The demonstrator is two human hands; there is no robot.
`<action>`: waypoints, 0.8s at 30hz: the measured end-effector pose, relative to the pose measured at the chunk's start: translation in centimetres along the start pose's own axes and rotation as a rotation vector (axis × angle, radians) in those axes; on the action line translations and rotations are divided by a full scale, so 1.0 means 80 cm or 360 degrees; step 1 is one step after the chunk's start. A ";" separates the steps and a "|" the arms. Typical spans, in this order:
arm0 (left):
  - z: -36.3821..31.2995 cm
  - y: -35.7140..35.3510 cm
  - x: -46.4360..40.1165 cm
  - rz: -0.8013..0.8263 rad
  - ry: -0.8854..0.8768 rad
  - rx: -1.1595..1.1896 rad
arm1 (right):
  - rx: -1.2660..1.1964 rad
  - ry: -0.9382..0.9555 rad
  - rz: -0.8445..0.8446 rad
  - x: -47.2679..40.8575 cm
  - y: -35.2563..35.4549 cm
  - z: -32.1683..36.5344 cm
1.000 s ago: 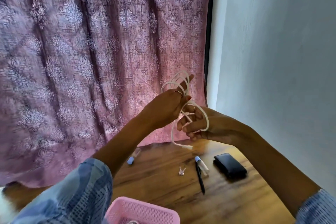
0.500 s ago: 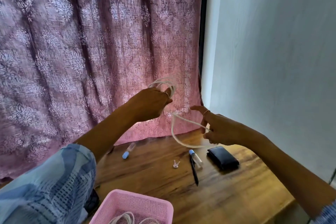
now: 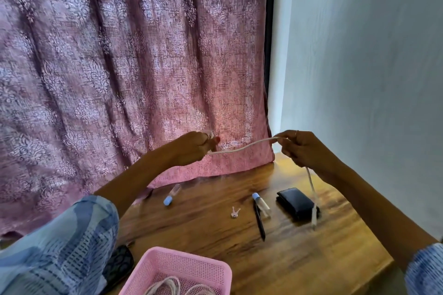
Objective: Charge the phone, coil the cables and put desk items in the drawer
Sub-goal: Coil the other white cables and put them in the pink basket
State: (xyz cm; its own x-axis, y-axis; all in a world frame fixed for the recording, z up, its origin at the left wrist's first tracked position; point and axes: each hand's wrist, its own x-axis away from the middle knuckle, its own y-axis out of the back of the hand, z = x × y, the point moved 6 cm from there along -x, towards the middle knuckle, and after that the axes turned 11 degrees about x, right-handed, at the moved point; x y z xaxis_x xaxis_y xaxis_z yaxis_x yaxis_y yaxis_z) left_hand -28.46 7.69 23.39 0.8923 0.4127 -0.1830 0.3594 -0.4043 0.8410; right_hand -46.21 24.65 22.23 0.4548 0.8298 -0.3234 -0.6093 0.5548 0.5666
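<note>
Both hands have moved apart; left hand [image 3: 191,148] and right hand [image 3: 303,148] each pinch the white cable [image 3: 242,148] tight.

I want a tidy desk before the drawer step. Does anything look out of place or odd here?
Nothing is spilled or damaged. The white cable is stretched between the left hand and right hand, not coiled, its free end dangling over the black wallet. One blue-capped tube lies apart beside the curtain.
</note>
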 end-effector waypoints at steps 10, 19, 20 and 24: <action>-0.057 -0.020 0.018 0.0376 -0.0044 0.1423 | -0.0053 0.0065 -0.0230 -0.043 -0.008 0.030; -0.074 0.019 0.007 -0.0089 -0.0409 0.2555 | 0.0344 0.0325 0.0216 -0.056 -0.094 0.040; -0.073 0.019 0.004 -0.0108 -0.0410 0.2664 | 0.0377 0.0341 0.0241 -0.053 -0.102 0.037; -0.057 0.026 -0.002 -0.0304 -0.0398 0.2677 | 0.0467 0.0394 0.0371 -0.040 -0.139 0.050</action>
State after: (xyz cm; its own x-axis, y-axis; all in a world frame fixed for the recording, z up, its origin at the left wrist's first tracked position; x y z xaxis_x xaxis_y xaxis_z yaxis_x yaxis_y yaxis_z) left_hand -29.11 10.53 27.52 0.7645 0.4918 -0.4168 0.1817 -0.7847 -0.5926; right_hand -38.29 15.59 20.03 0.1362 0.9399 -0.3132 -0.4508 0.3403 0.8252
